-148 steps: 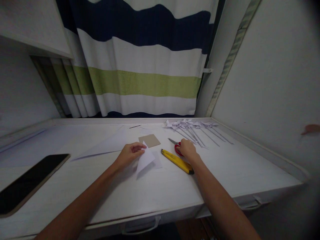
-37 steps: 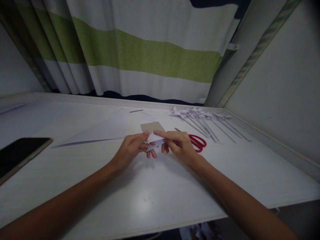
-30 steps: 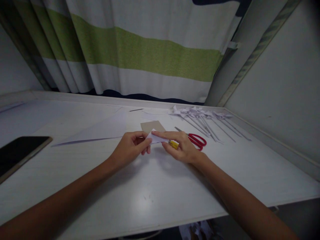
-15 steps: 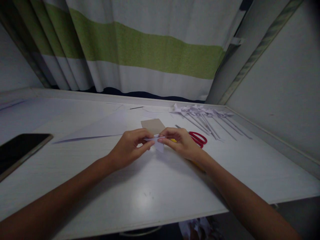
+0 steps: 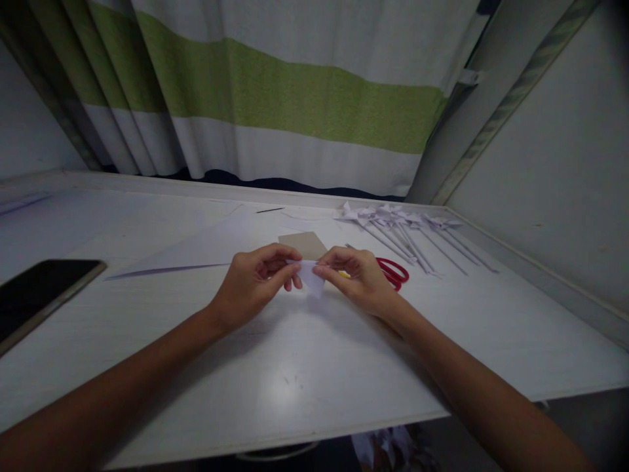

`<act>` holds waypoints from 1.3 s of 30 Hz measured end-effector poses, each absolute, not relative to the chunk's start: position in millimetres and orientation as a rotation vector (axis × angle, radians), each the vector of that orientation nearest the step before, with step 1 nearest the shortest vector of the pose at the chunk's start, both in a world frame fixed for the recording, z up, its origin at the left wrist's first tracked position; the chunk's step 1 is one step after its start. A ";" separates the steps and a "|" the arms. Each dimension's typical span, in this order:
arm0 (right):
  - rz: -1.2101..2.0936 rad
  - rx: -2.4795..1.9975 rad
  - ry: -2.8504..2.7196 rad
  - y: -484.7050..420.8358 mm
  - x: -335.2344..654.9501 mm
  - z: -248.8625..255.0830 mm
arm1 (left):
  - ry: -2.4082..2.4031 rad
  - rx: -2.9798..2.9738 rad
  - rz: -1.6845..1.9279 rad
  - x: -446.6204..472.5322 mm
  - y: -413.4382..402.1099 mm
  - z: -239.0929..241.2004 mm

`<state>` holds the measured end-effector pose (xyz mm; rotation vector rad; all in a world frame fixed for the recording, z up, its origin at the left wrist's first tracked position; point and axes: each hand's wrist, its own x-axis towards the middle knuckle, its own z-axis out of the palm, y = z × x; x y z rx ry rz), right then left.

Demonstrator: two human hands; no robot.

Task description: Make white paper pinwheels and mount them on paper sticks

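A small piece of white paper is held up over the table between my two hands. My left hand pinches its upper left corner with thumb and fingers. At the upper right corner, my right hand pinches it the same way. The lower part of the paper hangs down toward the white tabletop. Behind the hands lies a brown-grey square of card. Red-handled scissors lie just beyond my right hand, their blades partly hidden. Something yellow shows between the right fingers and the table.
Several white paper flowers on thin sticks lie at the back right. A large white paper sheet lies left of centre. A phone rests at the left, a thin black stick at the back. A striped curtain hangs behind the table.
The paper has turned so more of its face shows below the fingers. My left hand has shifted from its fold to the upper left corner.
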<state>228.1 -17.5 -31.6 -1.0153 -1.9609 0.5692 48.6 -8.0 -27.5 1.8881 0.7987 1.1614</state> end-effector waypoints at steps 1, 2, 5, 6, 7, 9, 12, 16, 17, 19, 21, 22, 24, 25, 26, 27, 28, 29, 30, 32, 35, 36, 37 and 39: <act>0.572 -1.018 -1.959 -17.6 227.9 -31.7 | 0.798 1.888 1.160 48.4 -8.1 -27.3; 0.577 -1.022 -1.958 -17.7 227.8 -31.8 | 0.799 1.888 1.159 48.3 -8.2 -27.2; 0.594 -1.039 -1.946 -18.1 227.6 -32.0 | 0.809 1.882 1.153 48.1 -8.1 -27.2; 0.596 -1.044 -1.945 -18.2 227.6 -32.0 | 0.811 1.879 1.152 48.2 -8.0 -27.2; 0.592 -1.046 -1.944 -18.4 227.5 -31.9 | 0.811 1.875 1.151 48.4 -7.9 -27.2; 0.578 -1.049 -1.945 -18.6 227.4 -31.5 | 0.805 1.870 1.150 48.9 -8.0 -27.2; 0.554 -1.053 -1.954 -18.8 227.3 -30.8 | 0.799 1.872 1.156 49.5 -8.4 -27.5; 0.531 -1.056 -1.963 -18.6 227.8 -31.1 | 0.787 1.872 1.160 49.5 -9.2 -27.4; 0.531 -1.058 -1.963 -18.6 227.9 -31.3 | 0.789 1.873 1.158 49.4 -9.3 -27.2; 0.540 -1.064 -1.961 -18.5 228.2 -31.7 | 0.799 1.884 1.151 49.3 -9.6 -26.6; 0.552 -1.065 -1.957 -18.6 228.1 -31.6 | 0.807 1.891 1.144 49.3 -9.7 -26.2; 0.558 -1.065 -1.957 -18.7 228.0 -31.5 | 0.811 1.892 1.142 49.4 -9.7 -26.0; 0.566 -1.061 -1.957 -18.8 227.6 -31.0 | 0.816 1.892 1.136 49.7 -9.7 -26.1; 0.569 -1.060 -1.957 -18.8 227.5 -30.9 | 0.818 1.891 1.133 49.8 -9.7 -26.3; 0.572 -1.059 -1.958 -18.8 227.5 -30.9 | 0.816 1.889 1.133 49.9 -9.7 -26.5; 0.574 -1.058 -1.958 -18.6 227.6 -31.0 | 0.813 1.888 1.132 49.8 -9.7 -26.7; 0.577 -1.056 -1.958 -18.4 227.8 -31.1 | 0.811 1.887 1.130 49.7 -9.6 -26.8; 0.580 -1.054 -1.961 -18.1 228.1 -31.3 | 0.811 1.885 1.128 49.3 -9.4 -26.8; 0.579 -1.054 -1.966 -17.8 228.4 -31.5 | 0.813 1.886 1.126 48.6 -9.1 -26.7; 0.559 -1.053 -1.997 -17.6 229.2 -31.3 | 0.828 1.899 1.116 46.7 -7.8 -25.7; 0.491 -1.055 -2.095 -18.1 230.3 -29.7 | 0.840 1.944 1.068 43.1 -4.8 -23.6; 0.470 -1.058 -2.127 -18.4 230.6 -29.0 | 0.843 1.959 1.046 42.1 -3.9 -22.9; 0.457 -1.061 -2.154 -18.6 231.0 -28.4 | 0.842 1.971 1.026 41.6 -3.3 -22.4; 0.443 -1.060 -2.194 -18.7 231.9 -27.6 | 0.835 1.984 1.004 41.4 -2.7 -21.8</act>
